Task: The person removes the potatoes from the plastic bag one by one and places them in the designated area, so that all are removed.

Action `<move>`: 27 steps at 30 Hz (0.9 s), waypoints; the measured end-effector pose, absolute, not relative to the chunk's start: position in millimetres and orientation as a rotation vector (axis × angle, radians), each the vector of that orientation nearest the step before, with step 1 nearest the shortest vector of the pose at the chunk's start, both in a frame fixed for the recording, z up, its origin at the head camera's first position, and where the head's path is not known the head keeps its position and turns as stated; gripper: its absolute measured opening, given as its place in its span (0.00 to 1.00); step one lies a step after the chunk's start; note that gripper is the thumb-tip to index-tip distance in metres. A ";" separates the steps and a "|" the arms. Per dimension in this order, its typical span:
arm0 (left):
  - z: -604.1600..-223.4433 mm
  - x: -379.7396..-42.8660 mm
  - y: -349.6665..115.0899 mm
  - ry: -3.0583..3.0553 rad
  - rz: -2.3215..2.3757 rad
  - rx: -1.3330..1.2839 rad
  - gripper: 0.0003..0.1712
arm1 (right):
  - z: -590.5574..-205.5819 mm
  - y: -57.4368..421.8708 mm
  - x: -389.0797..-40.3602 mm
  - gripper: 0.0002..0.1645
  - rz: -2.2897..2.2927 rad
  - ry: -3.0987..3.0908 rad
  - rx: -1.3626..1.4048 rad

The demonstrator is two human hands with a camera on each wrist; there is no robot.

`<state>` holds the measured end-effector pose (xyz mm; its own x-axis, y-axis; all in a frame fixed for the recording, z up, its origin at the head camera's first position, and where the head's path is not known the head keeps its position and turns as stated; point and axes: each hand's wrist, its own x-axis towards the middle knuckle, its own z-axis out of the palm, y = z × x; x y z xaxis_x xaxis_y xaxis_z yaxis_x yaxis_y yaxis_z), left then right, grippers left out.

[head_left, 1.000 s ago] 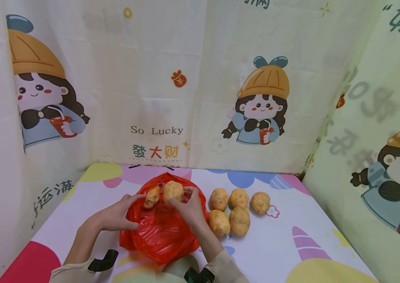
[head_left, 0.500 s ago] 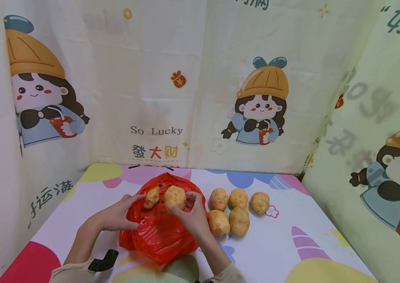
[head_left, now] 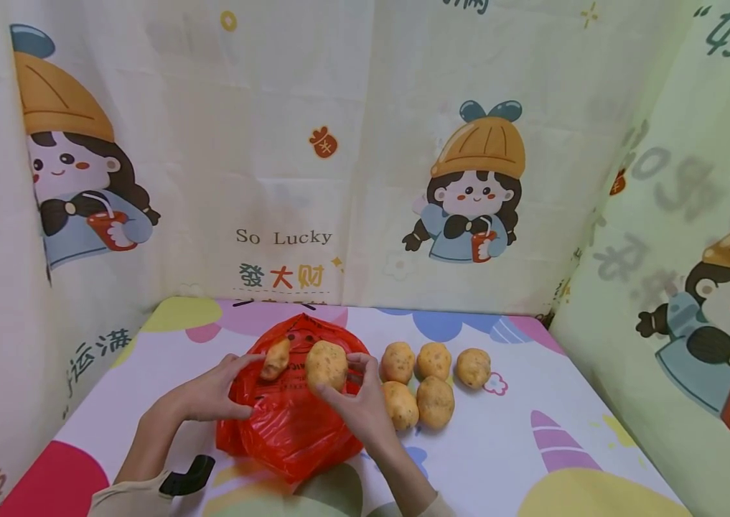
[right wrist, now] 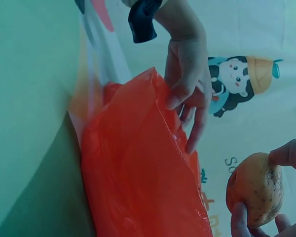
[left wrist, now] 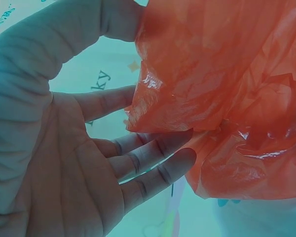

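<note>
Plainly, the potato (head_left: 326,366) sat above the red bag (head_left: 296,439), pinched by the right hand (head_left: 363,399) and to that hand's left, toward the left hand (head_left: 217,391) (fingers loosely spread), which touched the bag's left side.

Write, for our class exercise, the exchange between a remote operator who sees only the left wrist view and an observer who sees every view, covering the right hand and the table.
Operator: I see the left hand beside the red bag. What is the right hand doing?
Observer: It grips a potato.
Operator: Does anything else lie on the table?
Observer: Yes, five more potatoes lie to the right of the bag, as the head view shows.
</note>
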<state>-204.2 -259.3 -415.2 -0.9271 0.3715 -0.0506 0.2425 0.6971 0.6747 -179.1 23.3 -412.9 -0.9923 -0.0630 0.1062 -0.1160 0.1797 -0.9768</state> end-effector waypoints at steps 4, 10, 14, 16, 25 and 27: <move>-415.2 -203.8 -259.7 2.720 1.042 0.501 0.54 | -410.3 26.9 -175.1 0.42 1.957 -2.372 0.188; -414.8 -204.3 -259.7 2.716 1.043 0.484 0.55 | -408.2 31.9 -171.1 0.42 1.899 -2.366 0.201; -414.7 -204.2 -259.5 2.713 1.048 0.478 0.55 | -407.8 35.0 -169.1 0.42 1.872 -2.348 0.216; -414.8 -204.3 -259.4 2.713 1.049 0.480 0.55 | -407.4 37.0 -168.2 0.42 1.850 -2.347 0.224; -413.6 -204.0 -259.1 2.698 1.057 0.469 0.55 | -407.9 50.5 -166.0 0.42 1.754 -2.355 0.251; -413.3 -204.0 -258.9 2.694 1.061 0.463 0.55 | -409.1 54.2 -165.5 0.42 1.730 -2.351 0.251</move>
<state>-204.0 -258.9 -413.3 -0.9287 0.3625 -0.0782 0.2118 0.6916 0.6905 -165.5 54.2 -409.1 -0.9632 -0.0120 0.2686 -0.2600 0.2957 -0.9192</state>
